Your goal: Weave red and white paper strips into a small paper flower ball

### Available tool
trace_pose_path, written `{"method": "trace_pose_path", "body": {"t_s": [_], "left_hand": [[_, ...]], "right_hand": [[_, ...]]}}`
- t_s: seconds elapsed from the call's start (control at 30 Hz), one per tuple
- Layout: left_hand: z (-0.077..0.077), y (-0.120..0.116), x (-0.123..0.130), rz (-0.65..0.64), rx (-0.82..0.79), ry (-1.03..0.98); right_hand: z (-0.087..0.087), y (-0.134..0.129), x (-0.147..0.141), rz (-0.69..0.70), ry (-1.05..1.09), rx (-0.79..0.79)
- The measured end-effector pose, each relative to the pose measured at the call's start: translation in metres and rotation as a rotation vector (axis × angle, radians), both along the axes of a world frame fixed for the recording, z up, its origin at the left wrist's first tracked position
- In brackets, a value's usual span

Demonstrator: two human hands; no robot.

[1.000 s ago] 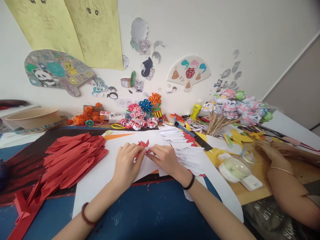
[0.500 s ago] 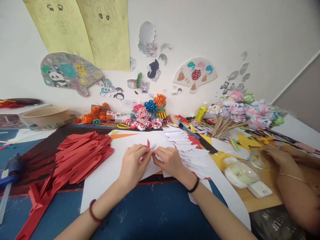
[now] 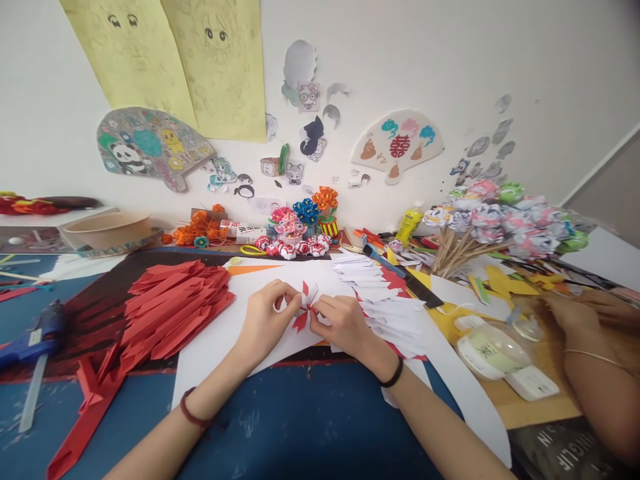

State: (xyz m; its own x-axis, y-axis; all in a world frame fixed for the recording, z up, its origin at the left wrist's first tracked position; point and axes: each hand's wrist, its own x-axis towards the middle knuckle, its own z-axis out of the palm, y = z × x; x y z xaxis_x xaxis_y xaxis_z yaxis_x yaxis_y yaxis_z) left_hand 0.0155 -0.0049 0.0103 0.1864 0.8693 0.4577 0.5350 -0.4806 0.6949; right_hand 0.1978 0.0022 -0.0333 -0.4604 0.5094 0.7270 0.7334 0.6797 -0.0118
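Note:
Between my two hands is a small red and white folded-paper flower [image 3: 301,321], its pointed strips sticking out above and below my fingers. My left hand [image 3: 270,308] pinches its left side between thumb and forefinger. On the other side, my right hand [image 3: 343,320] grips it with curled fingertips. Beneath my hands lies a large white paper sheet [image 3: 220,347]. A heap of folded red paper strips [image 3: 175,310] is left of my hands, and folded white paper strips [image 3: 390,313] lie to the right.
A blue glue gun [image 3: 43,333] lies at far left. Along the wall stand a bowl [image 3: 107,227], small paper flowers [image 3: 287,223] and a bunch of stemmed paper flowers [image 3: 490,217]. At right are a plastic bottle [image 3: 493,353] and another person's arm [image 3: 595,373].
The paper flower has turned between my fingers, and more of its red and white points show. My left fingers have shifted on it. The view has swung slightly left.

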Motion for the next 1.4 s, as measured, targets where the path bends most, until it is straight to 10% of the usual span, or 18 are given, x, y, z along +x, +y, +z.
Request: {"method": "trace_pose_path", "body": {"t_s": [1.1, 1.4], "left_hand": [[-0.008, 0.01, -0.011, 0.119, 0.129, 0.18], [-0.016, 0.007, -0.012, 0.167, 0.18, 0.547]], "right_hand": [[0.003, -0.003, -0.001, -0.05, 0.054, -0.256], [0.012, 0.0, 0.007, -0.031, 0.179, -0.491]]}}
